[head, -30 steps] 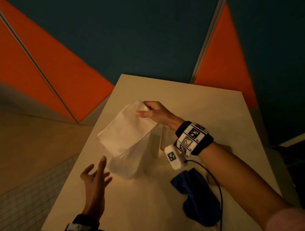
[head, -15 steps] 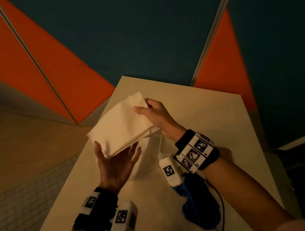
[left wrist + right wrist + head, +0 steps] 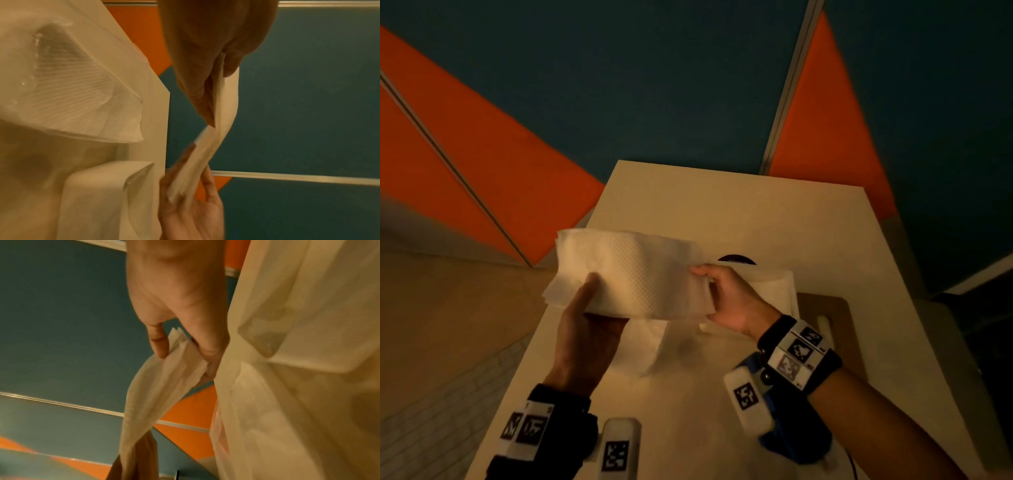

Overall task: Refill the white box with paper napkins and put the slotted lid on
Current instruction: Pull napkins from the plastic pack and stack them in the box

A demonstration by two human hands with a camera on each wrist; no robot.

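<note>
Napkin stack (image 3: 633,274) now level, embossed, gripped by both hands.

A: What sits on the tabletop (image 3: 774,212) by the near right?
B: Blue cloth (image 3: 796,442), crumpled, w/ a dark cable (image 3: 853,467) beside it.
A: Backdrop?
B: Teal wall (image 3: 637,85) w/ orange panels (image 3: 493,164).

Cafeteria-like room: orange-and-teal wall panels (image 3: 688,85), plain table (image 3: 774,222).

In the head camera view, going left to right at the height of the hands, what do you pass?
Left hand → stack of paper napkins, gripped at both ends → right hand → white box behind that hand → lid lying on the table.
</note>
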